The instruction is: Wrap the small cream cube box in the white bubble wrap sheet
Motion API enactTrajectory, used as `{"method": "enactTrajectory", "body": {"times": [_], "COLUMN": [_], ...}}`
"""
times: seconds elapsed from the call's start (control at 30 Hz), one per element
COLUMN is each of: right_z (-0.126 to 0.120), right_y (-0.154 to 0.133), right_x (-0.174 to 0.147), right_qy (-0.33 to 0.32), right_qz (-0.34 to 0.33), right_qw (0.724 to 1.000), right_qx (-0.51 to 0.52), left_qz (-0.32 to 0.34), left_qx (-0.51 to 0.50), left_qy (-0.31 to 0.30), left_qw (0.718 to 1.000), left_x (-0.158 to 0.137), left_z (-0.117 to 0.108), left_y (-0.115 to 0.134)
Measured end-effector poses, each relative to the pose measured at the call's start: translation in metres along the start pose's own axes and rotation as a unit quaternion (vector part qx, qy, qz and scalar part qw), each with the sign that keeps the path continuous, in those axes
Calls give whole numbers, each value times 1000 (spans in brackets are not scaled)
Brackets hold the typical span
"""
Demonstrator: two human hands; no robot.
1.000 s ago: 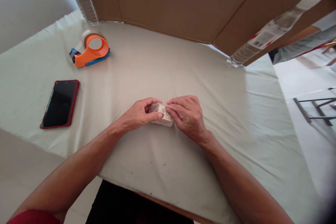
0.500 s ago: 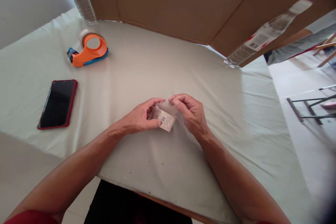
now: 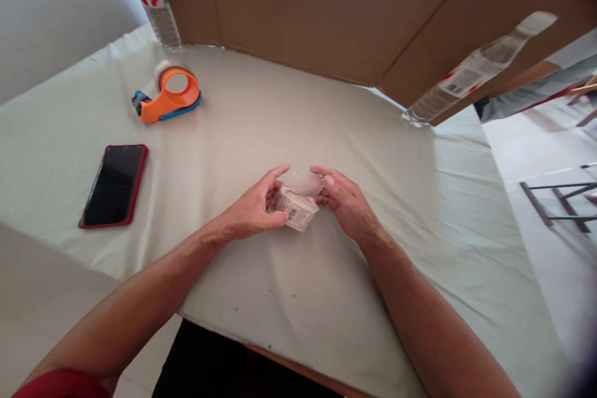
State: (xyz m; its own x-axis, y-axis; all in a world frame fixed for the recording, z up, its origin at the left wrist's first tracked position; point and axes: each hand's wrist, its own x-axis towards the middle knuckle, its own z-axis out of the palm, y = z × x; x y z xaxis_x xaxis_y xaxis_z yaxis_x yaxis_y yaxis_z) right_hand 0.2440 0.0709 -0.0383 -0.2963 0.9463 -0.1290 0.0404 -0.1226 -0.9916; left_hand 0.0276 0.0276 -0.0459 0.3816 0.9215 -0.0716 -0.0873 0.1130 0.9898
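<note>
Cloth-covered table (image 3: 289, 329), beneath the fingers; right hand (image 3: 349, 204), fingertips at the right edge of a translucent film (image 3: 303, 183), whether pinched on it cannot be told; left hand (image 3: 252, 206), thumb and curled fingers clamped on a small box (image 3: 301, 211), index finger raised apart; box, projecting right beyond the left thumb tip; film, blurred, between the two index fingertips.

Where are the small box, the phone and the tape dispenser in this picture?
Small box (image 3: 302, 214): head view, on its printed side.
Phone (image 3: 114, 186): head view, middle of its dark screen.
Tape dispenser (image 3: 163, 103): head view, on its orange body.
</note>
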Motion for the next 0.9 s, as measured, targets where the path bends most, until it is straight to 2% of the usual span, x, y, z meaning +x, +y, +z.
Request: {"method": "enactTrajectory", "body": {"times": [0.1, 0.23, 0.33, 0.5, 0.6, 0.77, 0.9], "right_z": [3, 7, 8, 9, 10, 11, 12], "right_y": [-2, 4, 10, 14, 15, 16, 17], "right_x": [-3, -2, 0, 3, 3, 3, 3], "right_qy": [-19, 31, 52, 72, 81, 93, 102], "right_qz": [11, -7, -5, 6, 6, -2, -7], "right_qw": [1000, 999, 999, 997, 996, 995, 993], "right_qx": [-4, -32, -16, 22, 29, 42, 54], "left_qz": [5, -12, -25, -46, -51, -100, -123], "left_qx": [-17, -35, -62, -96, -77, -9, 1], "left_qy": [20, -1, -6, 41, 68, 28, 17], "left_qw": [1000, 999, 998, 994, 993, 995, 992], "left_x": [3, 3, 2, 1, 2, 1, -1], "left_z": [0, 2, 3, 3, 3, 0, -2], "left_y": [-2, 2, 9, 13, 12, 16, 18]}}
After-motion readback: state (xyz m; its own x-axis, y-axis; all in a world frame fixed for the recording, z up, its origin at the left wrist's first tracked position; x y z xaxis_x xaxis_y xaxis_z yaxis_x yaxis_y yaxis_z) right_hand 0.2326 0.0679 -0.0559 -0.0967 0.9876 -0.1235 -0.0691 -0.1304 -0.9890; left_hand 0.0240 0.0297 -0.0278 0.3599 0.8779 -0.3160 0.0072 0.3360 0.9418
